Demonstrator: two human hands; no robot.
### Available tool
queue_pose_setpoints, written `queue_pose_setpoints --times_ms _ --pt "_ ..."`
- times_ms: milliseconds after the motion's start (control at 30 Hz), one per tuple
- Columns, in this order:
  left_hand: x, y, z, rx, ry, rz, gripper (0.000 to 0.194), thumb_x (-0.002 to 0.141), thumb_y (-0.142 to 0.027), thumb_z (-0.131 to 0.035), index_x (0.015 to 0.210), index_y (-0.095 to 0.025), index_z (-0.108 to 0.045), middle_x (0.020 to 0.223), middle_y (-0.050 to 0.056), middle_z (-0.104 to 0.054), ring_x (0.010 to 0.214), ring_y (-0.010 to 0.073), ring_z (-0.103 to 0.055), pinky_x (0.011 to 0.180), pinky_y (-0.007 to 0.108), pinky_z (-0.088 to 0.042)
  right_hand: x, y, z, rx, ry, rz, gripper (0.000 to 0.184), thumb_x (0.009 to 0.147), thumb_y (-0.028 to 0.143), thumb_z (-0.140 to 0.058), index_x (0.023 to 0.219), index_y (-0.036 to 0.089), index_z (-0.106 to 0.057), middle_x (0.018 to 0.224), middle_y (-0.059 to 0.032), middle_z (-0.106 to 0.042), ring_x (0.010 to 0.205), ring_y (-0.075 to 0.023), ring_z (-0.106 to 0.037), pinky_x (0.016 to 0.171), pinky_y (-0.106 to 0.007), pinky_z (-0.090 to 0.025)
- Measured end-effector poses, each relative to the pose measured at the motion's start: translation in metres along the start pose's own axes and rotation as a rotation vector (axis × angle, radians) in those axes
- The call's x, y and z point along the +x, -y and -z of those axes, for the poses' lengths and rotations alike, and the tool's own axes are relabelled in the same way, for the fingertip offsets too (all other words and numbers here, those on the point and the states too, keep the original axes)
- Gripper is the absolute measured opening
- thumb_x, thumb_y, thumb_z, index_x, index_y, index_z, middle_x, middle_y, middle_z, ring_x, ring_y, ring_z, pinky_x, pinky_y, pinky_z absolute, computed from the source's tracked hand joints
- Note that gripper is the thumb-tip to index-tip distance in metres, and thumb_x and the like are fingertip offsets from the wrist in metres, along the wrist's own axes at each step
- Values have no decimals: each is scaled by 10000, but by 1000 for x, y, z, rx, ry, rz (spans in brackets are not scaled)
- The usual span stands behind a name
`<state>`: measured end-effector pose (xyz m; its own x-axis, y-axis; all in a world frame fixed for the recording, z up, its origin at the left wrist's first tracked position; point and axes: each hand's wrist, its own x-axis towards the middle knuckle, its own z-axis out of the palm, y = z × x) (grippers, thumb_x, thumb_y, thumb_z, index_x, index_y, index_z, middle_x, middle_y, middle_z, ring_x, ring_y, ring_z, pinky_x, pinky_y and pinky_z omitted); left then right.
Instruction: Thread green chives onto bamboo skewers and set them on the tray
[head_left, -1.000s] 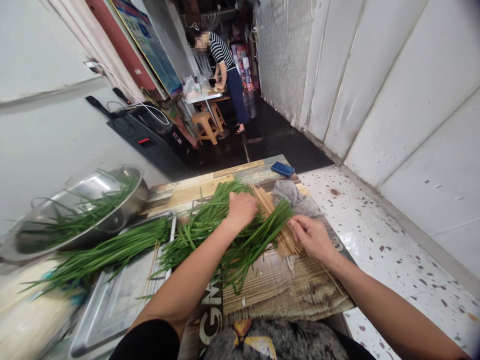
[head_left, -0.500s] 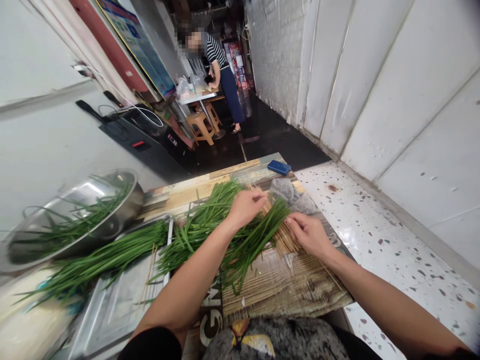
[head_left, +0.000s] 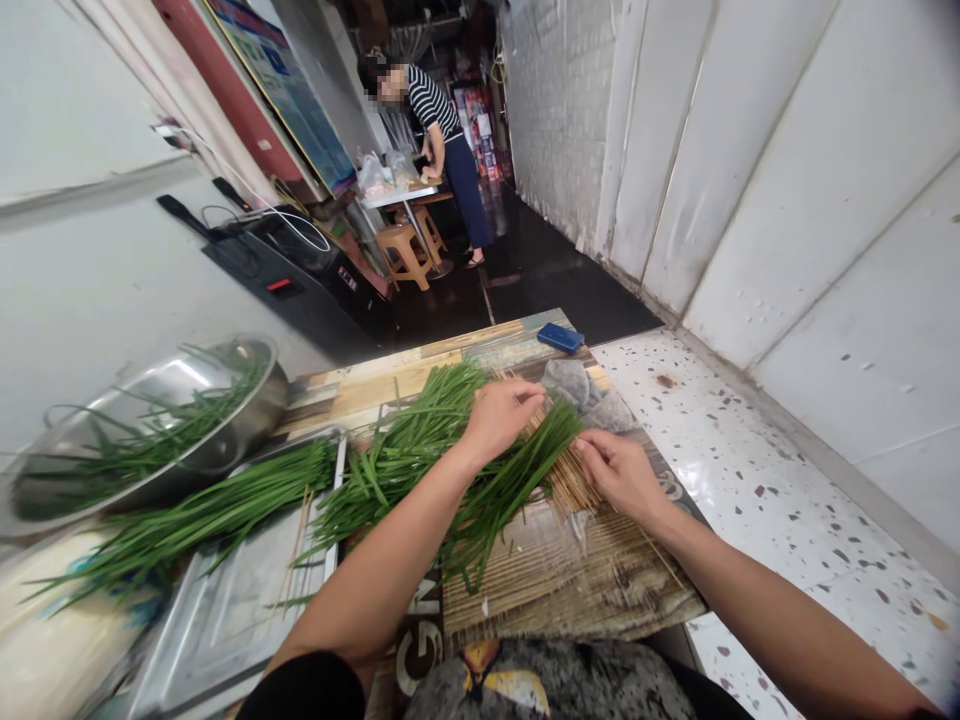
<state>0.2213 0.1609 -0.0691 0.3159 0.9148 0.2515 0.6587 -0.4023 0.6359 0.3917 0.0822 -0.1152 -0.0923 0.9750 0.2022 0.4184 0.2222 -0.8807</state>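
Observation:
A pile of green chives (head_left: 420, 450) lies across the wooden table (head_left: 375, 385), partly over a heap of thin bamboo skewers (head_left: 570, 480). My left hand (head_left: 499, 415) rests on the chives with its fingers curled around some stalks near their cut ends. My right hand (head_left: 619, 470) is closed on the skewers just right of the chive ends. What the right fingers pinch is hard to make out beyond the skewers.
A metal tray (head_left: 232, 610) holding more chives (head_left: 195, 510) sits at the left, with a steel bowl (head_left: 150, 420) of chives behind it. A blue phone (head_left: 560, 338) and grey cloth (head_left: 581, 390) lie at the table's far end. A person (head_left: 442, 140) stands at a distant table.
My left hand has shifted slightly right and stretched its fingers toward the chive ends. My right hand has stayed on the skewers, barely moving.

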Motion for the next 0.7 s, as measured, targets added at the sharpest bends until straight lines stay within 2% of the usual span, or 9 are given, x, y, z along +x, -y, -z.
queue_pose_setpoints --times_ms 233,467,533,600,700 --pt "-3 1 -3 -60 -19 29 160 752 -262 -603 837 -206 -726 915 36 -718 896 188 -644 893 322 -451 0 1 1 -28 2 -4 258 871 307 -395 713 193 -565 479 29 -505 495 -134 -489 531 -233 -371" --pt "-16 4 -20 -589 -27 337 263 710 -306 -658 895 -127 -713 894 89 -719 831 202 -659 827 338 -487 -1 -4 -1 -33 -17 20 264 875 328 -403 715 188 -560 482 29 -500 500 -134 -490 543 -234 -373" --pt "-21 4 -24 -528 -19 286 247 727 -290 -642 896 -123 -712 898 94 -717 824 200 -659 807 330 -495 -1 -5 -1 -36 -19 18 266 873 338 -410 713 186 -558 485 29 -502 498 -132 -485 543 -235 -371" --pt "-25 4 -23 -344 5 120 226 776 -265 -587 923 -145 -709 938 86 -710 866 192 -647 828 322 -486 -1 -5 0 -35 -19 12 271 873 346 -413 703 186 -551 481 32 -494 484 -127 -473 535 -235 -365" --pt "-28 5 -12 -56 77 -148 264 834 -225 -498 1022 -194 -680 1027 61 -688 964 182 -608 904 331 -445 -1 -5 0 -29 -10 2 273 874 355 -412 709 186 -548 471 38 -479 462 -121 -457 517 -233 -358"
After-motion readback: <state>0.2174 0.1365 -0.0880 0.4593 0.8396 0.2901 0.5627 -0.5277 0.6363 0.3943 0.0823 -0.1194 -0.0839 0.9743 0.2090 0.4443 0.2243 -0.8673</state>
